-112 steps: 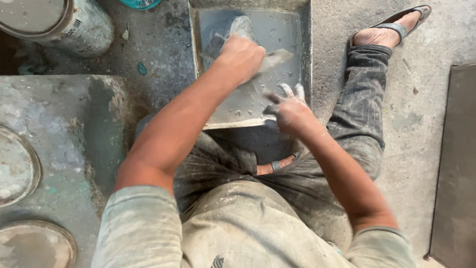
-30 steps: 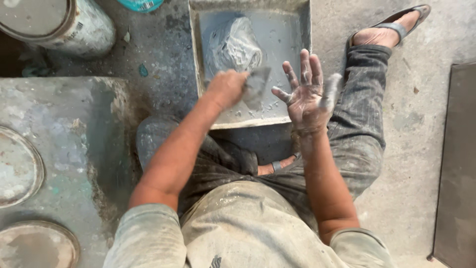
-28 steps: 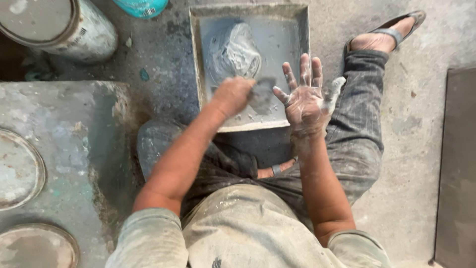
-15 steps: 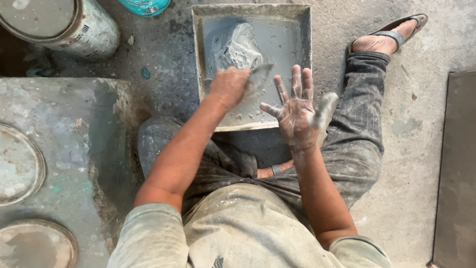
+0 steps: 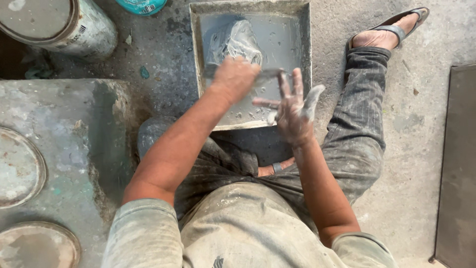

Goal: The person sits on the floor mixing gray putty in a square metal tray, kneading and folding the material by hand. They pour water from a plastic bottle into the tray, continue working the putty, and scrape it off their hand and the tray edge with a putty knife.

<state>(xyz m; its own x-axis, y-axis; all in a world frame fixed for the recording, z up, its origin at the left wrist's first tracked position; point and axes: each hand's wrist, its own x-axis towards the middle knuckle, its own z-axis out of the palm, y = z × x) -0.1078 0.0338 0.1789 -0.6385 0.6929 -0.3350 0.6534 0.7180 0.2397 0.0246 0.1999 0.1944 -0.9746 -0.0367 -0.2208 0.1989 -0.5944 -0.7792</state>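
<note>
Two hands work over one square tray [image 5: 303,47] on the floor, and I see the tray reaching away from the fingertips, its near edge just under both wrists. Inside it, a grey putty lump [image 5: 237,42] lies beyond the left hand [image 5: 234,79], closer to that hand than to the other. My left hand is closed on a scraper [image 5: 270,75], whose blade runs sideways, long axis pointing toward the right hand [image 5: 292,106]. My right hand is empty, fingers [image 5: 298,84] spread wide and coated in pale paste, just beside the blade tip; whether they touch I cannot tell. Hidden: the scraper's handle sits inside the left fist, and motion blur smears the blade's edge.
</note>
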